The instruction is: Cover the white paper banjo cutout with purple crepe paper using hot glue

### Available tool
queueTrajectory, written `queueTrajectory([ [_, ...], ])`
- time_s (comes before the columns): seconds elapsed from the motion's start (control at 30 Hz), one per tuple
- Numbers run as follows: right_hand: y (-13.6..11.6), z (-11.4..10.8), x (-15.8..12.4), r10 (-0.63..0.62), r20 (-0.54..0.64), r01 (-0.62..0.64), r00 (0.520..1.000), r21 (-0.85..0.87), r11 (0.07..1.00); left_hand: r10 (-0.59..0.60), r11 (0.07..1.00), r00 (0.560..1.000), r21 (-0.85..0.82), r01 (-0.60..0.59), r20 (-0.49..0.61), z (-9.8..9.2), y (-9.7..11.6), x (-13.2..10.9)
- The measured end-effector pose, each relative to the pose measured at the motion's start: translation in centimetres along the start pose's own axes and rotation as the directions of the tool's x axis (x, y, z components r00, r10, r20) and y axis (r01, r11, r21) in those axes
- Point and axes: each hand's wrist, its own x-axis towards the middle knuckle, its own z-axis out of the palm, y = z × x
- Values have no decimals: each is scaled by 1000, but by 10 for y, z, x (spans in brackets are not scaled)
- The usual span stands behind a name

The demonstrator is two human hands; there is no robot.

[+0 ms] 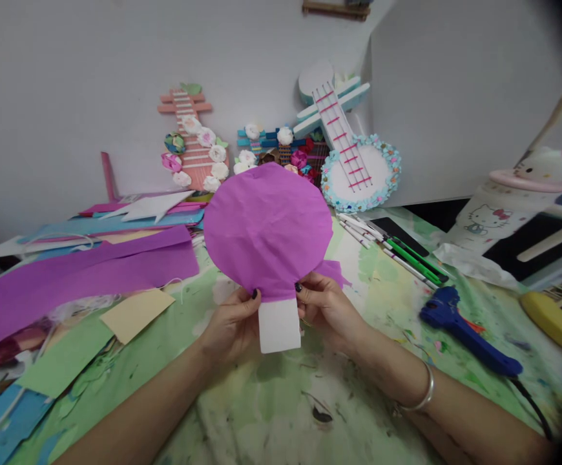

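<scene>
Both hands hold up a round cutout covered in purple paper (269,229), with a short white tab (280,328) at its bottom. My left hand (232,323) pinches the left side where the purple meets the white; its thumb lies in front and the other fingers are hidden behind. On the opposite side, my right hand (327,307) grips the same neck between thumb and fingers. The purple covering looks slightly creased. A bit of purple paper (334,272) shows behind the cutout, just above my right hand.
Purple sheets (92,274) and coloured paper scraps (68,365) lie at left. A blue glue gun (469,329), a green cutter (414,258) and a tumbler (494,206) are at right. Decorated model instruments, one with a blue-trimmed body (358,169), lean on the back wall.
</scene>
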Motion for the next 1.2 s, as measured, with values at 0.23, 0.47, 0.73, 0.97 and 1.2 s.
queueTrajectory([
  [0.23,1,-8,3,-107,-27,100,994,-181,978,-15,1000,1000,14,15,6,5,7,-1],
  [0.47,4,-8,4,-137,-38,114,990,-362,925,-58,998,995,19,59,-79,5,7,1],
  [0.73,4,-6,4,-218,-9,182,976,-514,838,-78,997,979,-34,73,-189,7,7,1],
  [0.97,8,-3,2,-179,87,198,980,-530,825,158,966,948,244,-90,-276,8,1,1],
  [1.2,-7,-15,6,-214,179,258,960,-865,431,232,931,905,352,-100,-356,4,3,6],
])
